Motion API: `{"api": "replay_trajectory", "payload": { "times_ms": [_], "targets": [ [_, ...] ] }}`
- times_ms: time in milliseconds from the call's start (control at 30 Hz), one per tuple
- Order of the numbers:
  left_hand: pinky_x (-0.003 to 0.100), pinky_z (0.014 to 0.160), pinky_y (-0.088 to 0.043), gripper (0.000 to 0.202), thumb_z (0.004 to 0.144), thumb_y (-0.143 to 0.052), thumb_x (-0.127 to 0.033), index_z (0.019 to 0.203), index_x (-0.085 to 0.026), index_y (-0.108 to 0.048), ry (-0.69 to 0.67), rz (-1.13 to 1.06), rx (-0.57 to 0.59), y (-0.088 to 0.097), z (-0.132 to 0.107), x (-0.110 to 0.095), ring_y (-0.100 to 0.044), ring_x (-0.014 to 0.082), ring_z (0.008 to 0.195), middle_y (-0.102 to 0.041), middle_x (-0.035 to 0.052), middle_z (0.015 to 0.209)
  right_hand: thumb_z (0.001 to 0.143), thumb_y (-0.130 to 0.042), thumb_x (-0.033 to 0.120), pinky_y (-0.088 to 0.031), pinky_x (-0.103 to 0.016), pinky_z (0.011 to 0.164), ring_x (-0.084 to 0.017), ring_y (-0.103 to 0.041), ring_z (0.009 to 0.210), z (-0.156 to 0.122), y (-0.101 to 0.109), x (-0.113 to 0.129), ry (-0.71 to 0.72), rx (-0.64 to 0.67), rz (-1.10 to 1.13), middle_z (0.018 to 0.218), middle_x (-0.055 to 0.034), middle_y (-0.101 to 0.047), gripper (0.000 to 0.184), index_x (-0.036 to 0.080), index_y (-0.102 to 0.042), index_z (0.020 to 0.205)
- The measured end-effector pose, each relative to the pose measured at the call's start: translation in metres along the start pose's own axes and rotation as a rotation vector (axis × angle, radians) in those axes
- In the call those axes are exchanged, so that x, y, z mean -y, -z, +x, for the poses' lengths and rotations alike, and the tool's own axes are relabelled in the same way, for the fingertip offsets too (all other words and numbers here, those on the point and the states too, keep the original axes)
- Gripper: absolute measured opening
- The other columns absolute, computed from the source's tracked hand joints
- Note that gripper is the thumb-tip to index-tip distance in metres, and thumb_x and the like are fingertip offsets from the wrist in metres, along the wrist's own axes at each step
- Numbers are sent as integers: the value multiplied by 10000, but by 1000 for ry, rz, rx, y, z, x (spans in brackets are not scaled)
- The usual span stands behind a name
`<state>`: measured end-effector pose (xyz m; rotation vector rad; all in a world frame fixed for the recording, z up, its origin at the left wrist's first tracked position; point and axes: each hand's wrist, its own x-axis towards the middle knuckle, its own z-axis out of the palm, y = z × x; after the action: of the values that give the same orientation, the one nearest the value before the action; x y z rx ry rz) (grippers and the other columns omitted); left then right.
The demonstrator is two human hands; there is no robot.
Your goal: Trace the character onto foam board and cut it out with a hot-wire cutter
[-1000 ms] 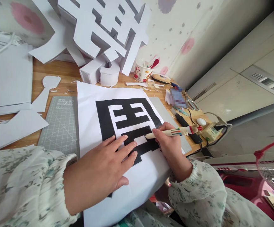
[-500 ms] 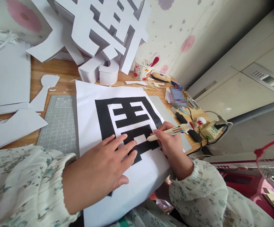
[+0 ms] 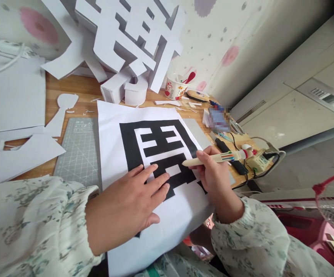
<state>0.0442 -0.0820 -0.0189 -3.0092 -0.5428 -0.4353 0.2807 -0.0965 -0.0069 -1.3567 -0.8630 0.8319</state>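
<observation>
A large white sheet (image 3: 109, 134) printed with a bold black character (image 3: 130, 144) lies over the desk and hangs past its front edge. My left hand (image 3: 129, 206) rests flat on it, fingers spread across the lower left of the print and covering part of it. Between the thumb and fingers of my right hand (image 3: 215, 175) is a cream multicolour pen (image 3: 224, 157), held low and slanted. Its tip is at the black area just above and right of a small white rectangle; whether it touches the paper I cannot tell.
A grey cutting mat (image 3: 78, 150) lies partly under the sheet. Behind stand white cut-out characters (image 3: 106, 42) and a paper cup (image 3: 175, 89) with a red spoon. Foam offcuts (image 3: 25, 157) are at left; a black-handled tool (image 3: 231, 157) and a power strip (image 3: 261, 161) at right.
My right hand has moved the pen slightly up and away from the small white rectangle's edge. My left hand keeps its place on the sheet. The whole view has shifted a little.
</observation>
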Motion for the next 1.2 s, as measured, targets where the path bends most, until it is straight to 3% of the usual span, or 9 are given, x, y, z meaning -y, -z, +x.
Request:
{"api": "replay_trajectory", "payload": {
  "times_ms": [100,300,600,800,1200],
  "targets": [
    [520,1041,-388,672,767,-780,-610,1271,-190,-634,2,8,4,1,1,0,-517,377,1297,-576,44,1449,721,-804,376,-421,-233,474,-111,-549,495,-9,-12,2,35,44,-108,569,67,-538,327,215,-525,667],
    [526,1055,-389,669,782,-768,-603,1289,-193,-617,17,-13,35,3,3,0,-507,382,1304,-567,46,1456,740,-759,373,-404,-265,516,-122,-507,513,-16,-27,-6,120,38,-347,541,52,-523,343,220,-486,599],
    [515,1041,-414,645,770,-781,-597,1238,-178,-637,25,-33,27,5,4,-1,-532,379,1282,-597,119,1406,735,-752,373,-385,-270,514,-125,-488,501,-15,-25,-6,127,45,-374,526,52,-525,337,226,-482,596],
    [524,1051,-414,641,782,-773,-589,1257,-184,-626,30,-46,41,5,4,-1,-512,378,1301,-577,121,1428,738,-750,382,-351,-258,488,-112,-445,492,-14,-25,-8,150,66,-376,512,61,-483,345,222,-484,585],
    [506,1037,-438,645,764,-794,-584,1263,-211,-629,39,-59,62,9,5,0,-527,368,1298,-582,149,1415,743,-738,397,-383,-283,509,-137,-497,498,-12,-20,-12,162,-3,-434,508,43,-534,355,231,-467,583]
  ]
}}
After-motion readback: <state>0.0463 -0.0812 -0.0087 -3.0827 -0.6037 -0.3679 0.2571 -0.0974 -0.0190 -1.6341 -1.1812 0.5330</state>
